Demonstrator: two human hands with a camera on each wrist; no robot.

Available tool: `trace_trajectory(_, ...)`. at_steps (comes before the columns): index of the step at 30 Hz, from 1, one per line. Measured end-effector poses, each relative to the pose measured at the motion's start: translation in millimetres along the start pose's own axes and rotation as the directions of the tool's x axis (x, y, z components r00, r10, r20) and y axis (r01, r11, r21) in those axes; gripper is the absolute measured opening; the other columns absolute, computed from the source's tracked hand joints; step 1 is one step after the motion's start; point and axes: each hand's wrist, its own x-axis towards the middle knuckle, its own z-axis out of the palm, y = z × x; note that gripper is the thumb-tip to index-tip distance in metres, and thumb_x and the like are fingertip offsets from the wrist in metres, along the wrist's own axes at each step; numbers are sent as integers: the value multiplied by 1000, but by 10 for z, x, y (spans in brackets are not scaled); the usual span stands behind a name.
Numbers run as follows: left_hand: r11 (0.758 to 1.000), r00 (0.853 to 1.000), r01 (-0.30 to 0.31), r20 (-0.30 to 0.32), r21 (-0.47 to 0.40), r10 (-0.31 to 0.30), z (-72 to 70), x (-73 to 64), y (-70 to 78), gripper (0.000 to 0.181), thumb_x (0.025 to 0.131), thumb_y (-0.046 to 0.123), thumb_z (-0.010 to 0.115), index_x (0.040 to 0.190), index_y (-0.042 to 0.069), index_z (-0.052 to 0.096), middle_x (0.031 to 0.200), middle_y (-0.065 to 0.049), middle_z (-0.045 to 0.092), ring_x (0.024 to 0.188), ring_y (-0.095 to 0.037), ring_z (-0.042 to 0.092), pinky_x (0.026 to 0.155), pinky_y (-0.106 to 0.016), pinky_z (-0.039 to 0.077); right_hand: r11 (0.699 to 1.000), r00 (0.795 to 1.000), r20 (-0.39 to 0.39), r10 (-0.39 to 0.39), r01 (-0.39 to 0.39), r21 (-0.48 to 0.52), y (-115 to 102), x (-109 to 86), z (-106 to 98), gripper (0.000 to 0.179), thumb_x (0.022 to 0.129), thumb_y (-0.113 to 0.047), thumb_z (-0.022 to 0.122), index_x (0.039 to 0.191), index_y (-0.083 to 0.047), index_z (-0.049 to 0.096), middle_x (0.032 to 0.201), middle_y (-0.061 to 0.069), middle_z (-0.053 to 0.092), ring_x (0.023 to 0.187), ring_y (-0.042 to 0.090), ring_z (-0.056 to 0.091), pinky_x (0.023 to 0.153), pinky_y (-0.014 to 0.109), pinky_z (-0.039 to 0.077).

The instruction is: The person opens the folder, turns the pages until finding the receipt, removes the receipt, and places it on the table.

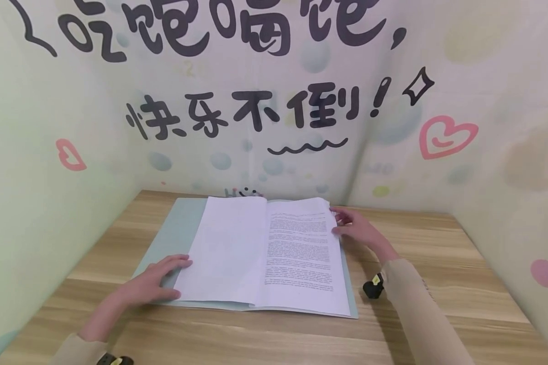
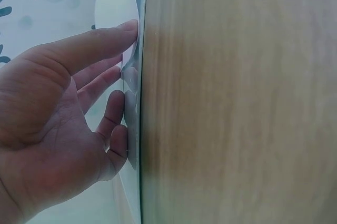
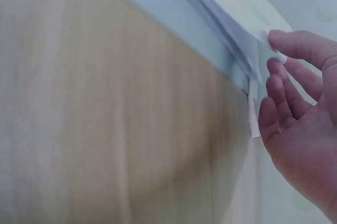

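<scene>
A pale blue folder (image 1: pixel 184 215) lies spread on the table with a stack of white paper in it. Its left-hand page (image 1: pixel 224 243) is blank, while the right-hand page (image 1: pixel 299 253) carries dense printed lines. My right hand (image 1: pixel 358 228) pinches that printed page near its upper right corner; in the right wrist view the thumb (image 3: pixel 289 42) lies on the sheet, which lifts and bends there. At the left side my left hand (image 1: pixel 152 281) rests with loose fingers on the edge of the blank page and the folder, its thumb near the lower corner.
The wooden table (image 1: pixel 301 337) meets a printed wall (image 1: pixel 201 167) right behind the folder, and side walls close in at left and right. A small black device (image 1: pixel 373 287) sits at the right sleeve (image 1: pixel 415 294), another black device (image 1: pixel 115 359) at the left cuff.
</scene>
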Motion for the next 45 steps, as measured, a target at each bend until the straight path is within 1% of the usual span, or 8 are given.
trace_trajectory(3,1000,1000,8,2,-13,-8,-2,-3,8,65,80,24,79,136,5,53,146,-22,47,133,-49,40,100,-63,27,995,998,-13,-54,55,79,-38,-5,-40,64,90,-7,67,148,-5,41,128,24,57,112,34,57,87,29,49)
trace_trajectory(6,1000,1000,9,1,-25,-9,-8,-4,14,65,79,23,79,136,4,53,146,-23,47,134,-49,39,100,-68,25,987,996,-16,-91,92,135,-59,-22,-80,60,90,-4,66,146,-6,44,132,25,56,116,37,57,89,25,49)
trace_trajectory(12,1000,1000,7,1,-27,-7,-17,-8,18,64,79,23,79,135,4,53,146,-23,47,134,-50,39,100,-69,25,990,999,-7,-38,39,135,-94,-17,-133,50,91,-11,67,140,-12,54,139,16,57,116,29,59,96,33,47)
trace_trajectory(16,1000,1000,-2,-4,-28,2,-15,-16,12,64,79,23,79,135,3,54,145,-23,48,133,-50,39,100,-70,24,992,1000,3,-11,10,125,-150,-4,-180,50,91,-12,68,139,-15,56,134,15,60,111,27,59,97,37,46)
trace_trajectory(21,1000,1000,3,-4,-29,-3,-15,-24,9,64,80,23,79,135,4,54,145,-23,48,134,-50,39,100,-70,24,997,999,25,-45,43,65,-272,4,-257,49,90,-15,68,138,-15,57,128,16,62,109,28,57,89,35,48)
trace_trajectory(29,1000,1000,-5,-8,5,5,-15,-25,-5,65,79,26,79,136,5,54,146,-20,48,133,-47,41,97,-48,30,987,987,49,-152,154,-42,-477,25,-401,49,91,-19,68,138,-11,57,126,19,64,113,32,58,85,33,47)
trace_trajectory(39,1000,1000,-10,-3,-11,10,-30,-34,12,65,80,26,79,135,3,54,145,-21,48,133,-48,41,97,-50,30,975,978,65,-198,204,-92,-773,149,-502,42,97,-22,59,139,-18,57,133,13,61,114,28,57,92,40,44)
trace_trajectory(45,999,1000,4,18,-33,-3,-34,-26,5,66,81,27,78,137,4,53,147,-22,46,135,-49,38,100,-57,27,963,967,73,-246,252,-94,-1024,238,-500,42,98,-20,58,139,-20,56,140,7,57,118,26,57,97,42,42)
